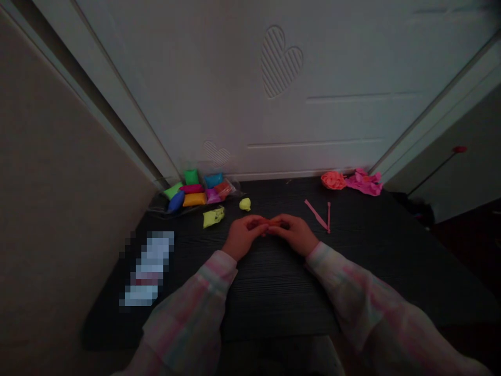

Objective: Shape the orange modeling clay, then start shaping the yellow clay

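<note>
Where 2 hands [243, 235] [293, 232] meet, orange material [270, 221] sits pinched.

Before me, the dark, streaked counter [274, 297] carries a clear bag of coloured packets [194, 199] at back left, a yellow packet [211, 218] and yellow lump [245, 204] nearby, a pixelated pale item [151, 269] on my left, two slender pink tools [329, 216] and crumpled coral [334, 180] and pink pieces [366, 181] on my right.

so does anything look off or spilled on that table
I see no spill. The yellow packet stands out a little: it looks crumpled and lies apart from the group of coloured packets, with a small yellow lump to its right. The object at far left is pixelated, so I can't judge it.
</note>
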Demonstrator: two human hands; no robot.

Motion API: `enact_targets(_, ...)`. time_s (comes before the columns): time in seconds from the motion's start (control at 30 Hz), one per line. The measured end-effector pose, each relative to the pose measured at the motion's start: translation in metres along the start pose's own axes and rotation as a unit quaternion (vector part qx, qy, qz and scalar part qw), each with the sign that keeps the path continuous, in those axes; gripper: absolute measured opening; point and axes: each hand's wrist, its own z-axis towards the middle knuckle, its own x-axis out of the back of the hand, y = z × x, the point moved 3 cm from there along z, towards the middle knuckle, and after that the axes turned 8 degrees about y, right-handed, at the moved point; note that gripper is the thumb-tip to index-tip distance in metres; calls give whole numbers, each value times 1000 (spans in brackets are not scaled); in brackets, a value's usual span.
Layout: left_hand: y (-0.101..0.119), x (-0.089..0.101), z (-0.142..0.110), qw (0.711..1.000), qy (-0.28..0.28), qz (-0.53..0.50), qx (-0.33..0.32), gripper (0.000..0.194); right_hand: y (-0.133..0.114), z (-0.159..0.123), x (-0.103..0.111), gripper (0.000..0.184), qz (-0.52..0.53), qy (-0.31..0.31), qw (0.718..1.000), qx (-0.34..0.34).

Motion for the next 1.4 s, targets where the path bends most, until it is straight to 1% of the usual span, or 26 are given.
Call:
enact_targets(0.07, 2, -1, 0, 1000, -3, -30, 8, 19, -1, 1, -1, 15, 69, -6, 997, -34)
enact_targets(0.13, 2, -1, 0, 998, 5, -62, 21, 19, -2, 3, -1, 14, 111, -4, 992, -58)
enact_targets(0.27, -2, 3, 4, 992, 53, -107, 41, 19, -1, 6, 4, 17, 148, 23, 985, -89)
enact_targets(0.4, -6, 11, 9, 979, 91, -177, 55, 18, 7, 9, 12, 19, 197, 59, 972, -117)
enact_targets(0.5, -8, 17, 13, 961, 113, -240, 75, 16, 12, 11, 17, 19, 256, 77, 955, -129)
enact_targets(0.6, -9, 20, 15, 945, 126, -290, 86, 14, 14, 13, 20, 20, 279, 81, 948, -130)
enact_targets(0.7, -8, 19, 14, 942, 125, -301, 74, 13, 13, 12, 20, 21, 289, 69, 947, -125)
enact_targets(0.77, -7, 14, 12, 951, 105, -283, 64, 15, 12, 10, 17, 20, 270, 54, 955, -111)
enact_targets(0.9, -7, -1, 4, 975, 29, -212, 67, 27, 8, 8, 11, 20, 200, 46, 976, -79)
enact_targets(0.97, -7, -5, 1, 983, 14, -172, 66, 32, 7, 8, 7, 23, 194, 45, 978, -69)
enact_targets(1.07, -8, -7, 0, 989, 5, -132, 71, 28, 7, 7, 3, 26, 191, 30, 980, -54)
enact_targets(1.13, -8, -8, 0, 990, -7, -121, 78, 23, 7, 5, 2, 28, 161, 16, 986, -36)
enact_targets(1.2, -8, -9, 0, 991, -25, -102, 79, 21, 5, 3, 2, 32, 111, 3, 994, 0)
enact_targets(1.27, -8, -10, -2, 994, -48, -66, 71, 18, 0, 1, 3, 36, 43, -6, 997, 57)
enact_targets(1.33, -8, -11, -3, 996, -67, -29, 59, 15, -6, 0, 4, 32, -22, -10, 993, 113)
enact_targets(1.4, -8, -12, -4, 996, -80, -2, 49, 12, -10, -1, 3, 24, -65, -12, 988, 140)
